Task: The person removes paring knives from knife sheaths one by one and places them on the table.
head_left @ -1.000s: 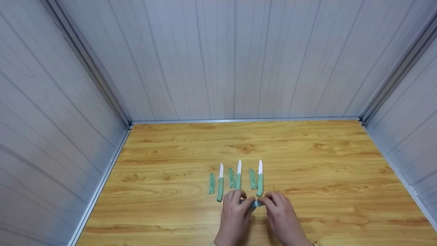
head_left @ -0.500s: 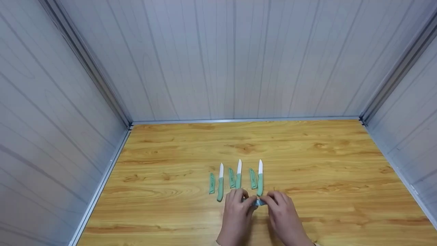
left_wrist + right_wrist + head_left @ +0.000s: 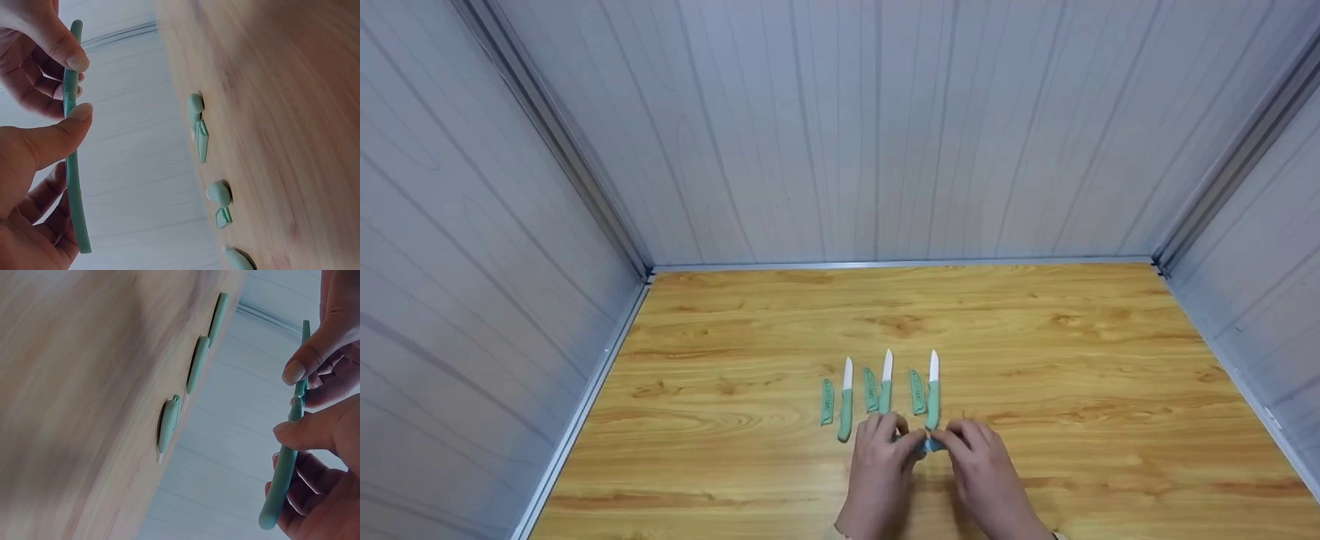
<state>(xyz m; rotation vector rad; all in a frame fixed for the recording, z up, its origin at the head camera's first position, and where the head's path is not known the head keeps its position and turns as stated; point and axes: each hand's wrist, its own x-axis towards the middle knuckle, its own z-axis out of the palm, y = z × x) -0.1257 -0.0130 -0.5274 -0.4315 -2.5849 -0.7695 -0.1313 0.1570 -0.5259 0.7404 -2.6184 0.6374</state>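
Observation:
In the head view, both hands meet near the front of the table over a small green knife (image 3: 931, 445) in its sheath, mostly covered by fingers. My left hand (image 3: 877, 465) pinches the sheath (image 3: 305, 332), the flat end in the right wrist view. The rounded handle (image 3: 275, 500) is gripped by my right hand (image 3: 984, 469). No blade shows between the two parts. Just beyond the hands lie three knives with white blades and green handles: a left one (image 3: 846, 412), a middle one (image 3: 885, 394) and a right one (image 3: 934, 401).
A loose green sheath lies to the left of each knife: a left sheath (image 3: 826, 403), a middle sheath (image 3: 871, 390) and a right sheath (image 3: 917, 391). Pale panel walls (image 3: 840, 135) enclose the wooden table (image 3: 720, 450) at the back and both sides.
Both hands have shifted slightly to the right with the knife and sheath between them. Their grips look the same. The knives and sheaths on the table have stayed in place.

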